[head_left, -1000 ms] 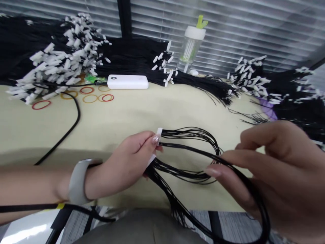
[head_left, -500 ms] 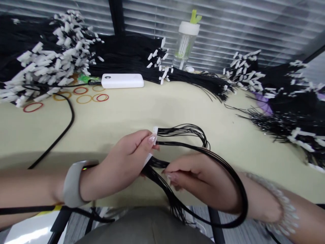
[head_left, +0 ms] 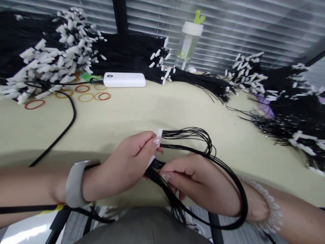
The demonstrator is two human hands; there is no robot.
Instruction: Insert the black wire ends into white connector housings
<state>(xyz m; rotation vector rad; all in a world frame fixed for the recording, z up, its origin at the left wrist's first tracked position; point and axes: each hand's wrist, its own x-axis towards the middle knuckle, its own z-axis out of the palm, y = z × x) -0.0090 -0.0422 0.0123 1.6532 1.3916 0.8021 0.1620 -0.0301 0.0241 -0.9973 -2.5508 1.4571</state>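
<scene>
My left hand (head_left: 122,166) pinches two small white plastic connectors between thumb and fingers, with the upper connector (head_left: 159,133) showing above its fingertips and the lower connector (head_left: 151,162) below them. A bundle of thin black wires (head_left: 195,135) runs from the connectors and loops to the right. My right hand (head_left: 200,184) sits close to the left hand, its fingertips closed on the wires just beside the lower connector. Other strands of the bundle hang down past the table's front edge and curve around my right wrist.
Large heaps of black wires with white connectors (head_left: 58,61) line the back of the yellow-beige table (head_left: 122,118). Behind them are a white power bank (head_left: 124,80), rubber bands (head_left: 86,97), a black cable (head_left: 68,122), a clear bottle (head_left: 189,45) and window blinds.
My right hand has moved left from the wire loop to the wires beside the lower connector, closing on them. My left hand still holds the connectors, and the loop has shrunk.
</scene>
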